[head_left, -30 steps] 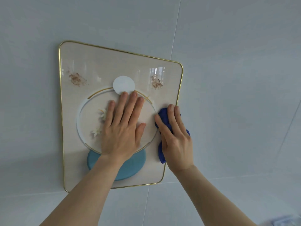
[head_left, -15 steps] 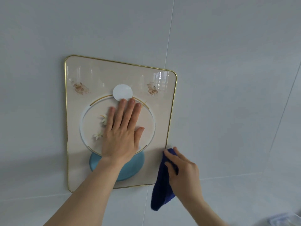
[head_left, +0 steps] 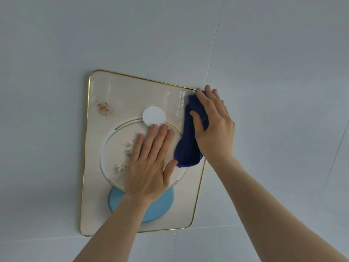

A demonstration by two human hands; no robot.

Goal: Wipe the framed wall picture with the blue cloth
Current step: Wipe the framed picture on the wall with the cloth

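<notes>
Your left hand (head_left: 149,163) lies open and flat on the middle of the picture (head_left: 105,208), which hangs on the wall (head_left: 264,53), fingers spread over its painted ring. Your right hand (head_left: 214,127) presses the cloth (head_left: 188,146) against the picture's upper right corner, thumb and fingers closed on it. The cloth's loose end hangs down just beside your left thumb. A brown smudge (head_left: 104,108) sits at upper left.
</notes>
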